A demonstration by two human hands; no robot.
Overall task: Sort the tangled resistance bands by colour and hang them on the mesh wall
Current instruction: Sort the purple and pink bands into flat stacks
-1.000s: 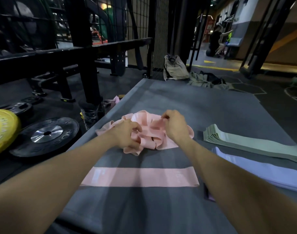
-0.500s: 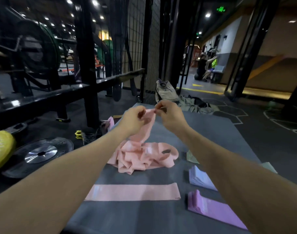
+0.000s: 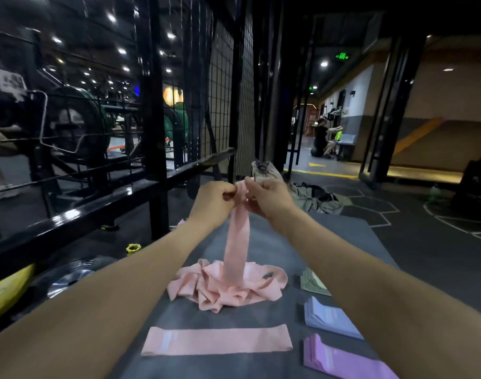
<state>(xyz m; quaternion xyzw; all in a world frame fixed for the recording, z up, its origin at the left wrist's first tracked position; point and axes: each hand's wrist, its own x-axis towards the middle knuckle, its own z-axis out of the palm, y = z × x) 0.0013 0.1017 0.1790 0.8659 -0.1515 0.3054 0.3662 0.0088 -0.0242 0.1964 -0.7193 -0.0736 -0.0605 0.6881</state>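
I am holding one pink band point(image 3: 237, 242) up in front of me, pinching its top end between both hands. My left hand point(image 3: 212, 202) is gripping it with thumb and curled fingers on one side, and my right hand point(image 3: 266, 199) is pinching the same end from the other side, the two hands almost touching. The band is hanging straight down from my fingers, and its lower end is running into the tangled pink pile point(image 3: 225, 285) lying on the grey mat point(image 3: 264, 242).

Nearer to me, a single pink band point(image 3: 217, 341) is lying flat and straight across the mat. To my right, three stacks are sitting in a row, apart from the pile: a green stack point(image 3: 313, 283) farthest, a pale blue stack point(image 3: 329, 317) in the middle, and a purple stack point(image 3: 340, 358) closest. The mesh wall point(image 3: 220, 99) is standing beyond the far left of the mat, behind a black rail point(image 3: 97, 203). A yellow weight plate point(image 3: 6, 291) is lying on the floor at my left.
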